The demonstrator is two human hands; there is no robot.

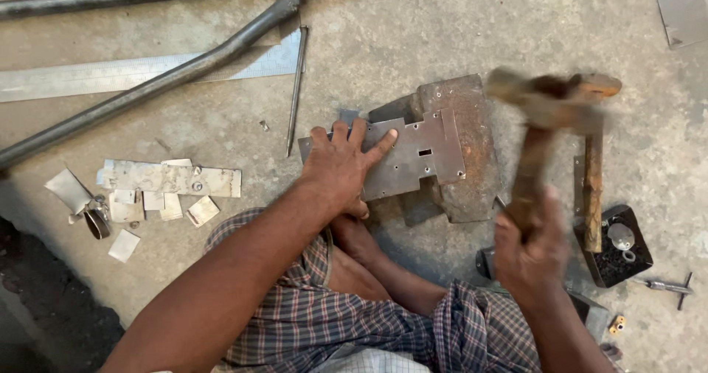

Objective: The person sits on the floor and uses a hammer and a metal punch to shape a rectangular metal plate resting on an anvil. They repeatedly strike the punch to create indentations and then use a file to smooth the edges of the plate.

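Rough grey concrete floor [442, 19] fills the view, and the person sits on it in a checked cloth, knees spread around the work. Along the top lie long-handled metal shears [147, 71] over a steel ruler [110, 74], with a thin metal rod [296, 93] standing off beside them. To the left sits a scatter of sheet-metal offcuts [166, 181]. At the right, a second wooden-handled tool [592, 189] leans over a small black tray [619, 251] of bits, with a small T-shaped key [667, 286] just beyond.

Centre of it all is a rusty iron block [461, 148], with a cut metal plate [413, 155] lying flat on top. The left hand [343, 163] is spread open, fingers pressing down on the plate's left end. The right hand [531, 248] is closed tight round the wooden handle of a hammer [549, 104], whose blurred head hangs above the block's right edge, apart from the plate.
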